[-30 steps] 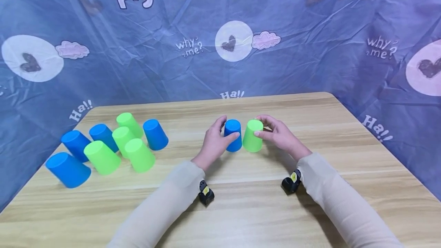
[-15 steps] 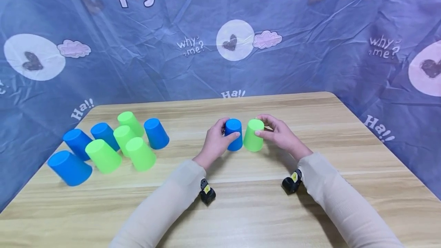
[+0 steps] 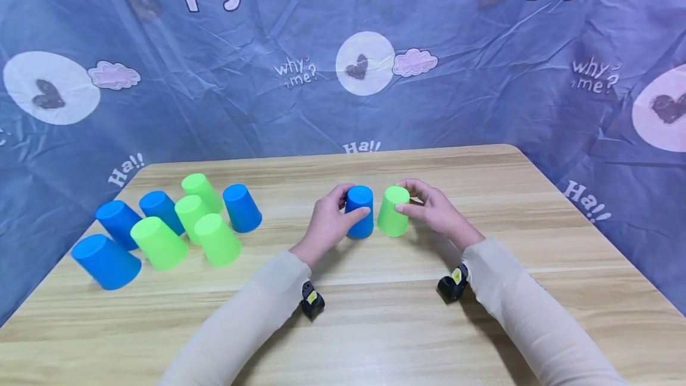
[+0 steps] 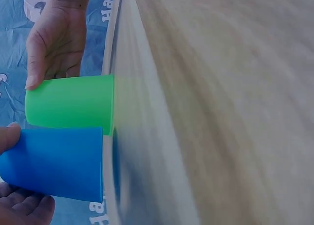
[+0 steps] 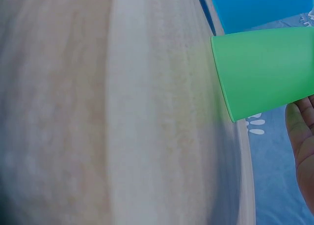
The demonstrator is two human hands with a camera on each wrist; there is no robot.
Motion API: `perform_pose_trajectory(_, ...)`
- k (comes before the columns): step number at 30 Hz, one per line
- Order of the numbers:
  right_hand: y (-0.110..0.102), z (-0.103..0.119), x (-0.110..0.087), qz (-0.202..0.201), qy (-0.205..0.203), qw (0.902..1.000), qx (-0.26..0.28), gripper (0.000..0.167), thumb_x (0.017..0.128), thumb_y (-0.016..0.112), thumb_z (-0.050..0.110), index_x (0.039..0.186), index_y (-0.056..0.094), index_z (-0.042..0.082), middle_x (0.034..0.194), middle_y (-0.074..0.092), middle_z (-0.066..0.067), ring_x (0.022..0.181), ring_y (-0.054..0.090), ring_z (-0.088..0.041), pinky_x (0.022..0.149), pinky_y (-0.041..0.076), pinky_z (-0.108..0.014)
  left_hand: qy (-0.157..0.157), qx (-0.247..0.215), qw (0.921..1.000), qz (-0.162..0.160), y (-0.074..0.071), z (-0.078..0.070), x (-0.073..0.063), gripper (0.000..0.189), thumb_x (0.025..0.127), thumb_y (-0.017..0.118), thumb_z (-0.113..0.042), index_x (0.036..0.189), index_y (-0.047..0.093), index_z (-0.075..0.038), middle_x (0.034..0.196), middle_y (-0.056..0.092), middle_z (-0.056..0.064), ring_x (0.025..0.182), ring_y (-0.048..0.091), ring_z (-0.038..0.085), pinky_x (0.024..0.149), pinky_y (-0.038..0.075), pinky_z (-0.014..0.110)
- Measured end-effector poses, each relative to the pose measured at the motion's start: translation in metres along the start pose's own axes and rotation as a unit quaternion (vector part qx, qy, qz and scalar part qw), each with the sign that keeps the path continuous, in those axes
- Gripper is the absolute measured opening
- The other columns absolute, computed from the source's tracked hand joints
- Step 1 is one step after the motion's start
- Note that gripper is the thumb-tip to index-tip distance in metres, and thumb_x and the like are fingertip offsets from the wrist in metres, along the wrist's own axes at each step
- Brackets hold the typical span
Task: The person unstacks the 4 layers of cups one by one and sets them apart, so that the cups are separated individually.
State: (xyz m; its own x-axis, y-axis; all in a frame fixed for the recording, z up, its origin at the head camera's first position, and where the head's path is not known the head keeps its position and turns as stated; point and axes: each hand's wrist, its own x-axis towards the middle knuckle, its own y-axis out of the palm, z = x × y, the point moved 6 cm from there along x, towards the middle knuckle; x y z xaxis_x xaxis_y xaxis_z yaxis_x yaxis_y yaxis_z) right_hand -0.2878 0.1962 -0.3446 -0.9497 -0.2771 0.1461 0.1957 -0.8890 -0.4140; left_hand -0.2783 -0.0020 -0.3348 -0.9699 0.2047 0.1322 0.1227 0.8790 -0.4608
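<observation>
In the head view my left hand [image 3: 329, 219] holds a blue plastic cup [image 3: 360, 213], which is upside down, thumb on its near side and fingers behind it. Just right of it stands an upside-down green cup [image 3: 392, 213]. My right hand [image 3: 433, 210] grips that one near its top, with the thumb in front. A narrow gap separates the two cups. In the left wrist view the blue cup [image 4: 54, 161] has its rim close over the table, and the green cup [image 4: 71, 101] is behind it. The right wrist view shows the green cup [image 5: 265, 72] beside the fingers.
At the left of the wooden table [image 3: 375, 326] several more upside-down cups stand in a loose group, among them a blue cup [image 3: 242, 208] and a green cup [image 3: 218, 242]. A patterned blue cloth [image 3: 241, 106] hangs behind the table's back edge.
My left hand has closed its fingers onto the blue cup and shifted it slightly left, widening the gap to the green cup. My right hand stays where it was.
</observation>
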Motion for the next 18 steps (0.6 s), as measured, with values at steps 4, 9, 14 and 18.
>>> perform_pose_trajectory(4,-0.001,-0.001,0.000,-0.001,0.004,1.0000,0.003,0.044,0.087,0.064,0.016,0.125,0.048,0.001,0.118,0.055,-0.016,0.112,0.049,-0.029,0.099,0.038,-0.045,0.024,0.006,0.9997,-0.005,-0.008,-0.004,-0.005,0.053,0.084,0.069,-0.028,0.130,0.050,-0.010,0.126,0.057,0.010,0.117,0.054,0.026,0.097,0.045,0.043)
perform_pose_trajectory(9,-0.001,-0.001,0.000,-0.002,0.003,1.0000,0.008,0.044,0.086,0.065,0.015,0.124,0.048,0.001,0.117,0.055,-0.016,0.111,0.050,-0.029,0.099,0.038,-0.044,0.049,0.009,0.9986,-0.019,-0.021,-0.007,-0.012,0.050,0.083,0.070,-0.028,0.126,0.054,-0.011,0.121,0.060,0.007,0.111,0.057,0.023,0.095,0.047,0.042)
perform_pose_trajectory(14,-0.001,-0.002,0.000,0.000,0.002,1.0000,0.010,0.043,0.086,0.065,0.015,0.124,0.049,0.001,0.116,0.055,-0.016,0.109,0.050,-0.026,0.098,0.039,-0.042,0.049,0.012,0.9983,-0.031,-0.038,-0.008,-0.022,0.050,0.081,0.072,-0.029,0.124,0.055,-0.012,0.117,0.062,0.006,0.108,0.059,0.022,0.092,0.049,0.043)
perform_pose_trajectory(18,-0.001,-0.002,0.000,0.000,0.001,1.0000,0.008,0.043,0.086,0.065,0.015,0.123,0.049,0.001,0.115,0.056,-0.015,0.108,0.050,-0.025,0.096,0.040,-0.040,0.055,0.020,0.9975,-0.040,-0.055,-0.010,-0.027,0.049,0.080,0.073,-0.030,0.122,0.057,-0.013,0.114,0.063,0.005,0.105,0.060,0.022,0.091,0.050,0.041)
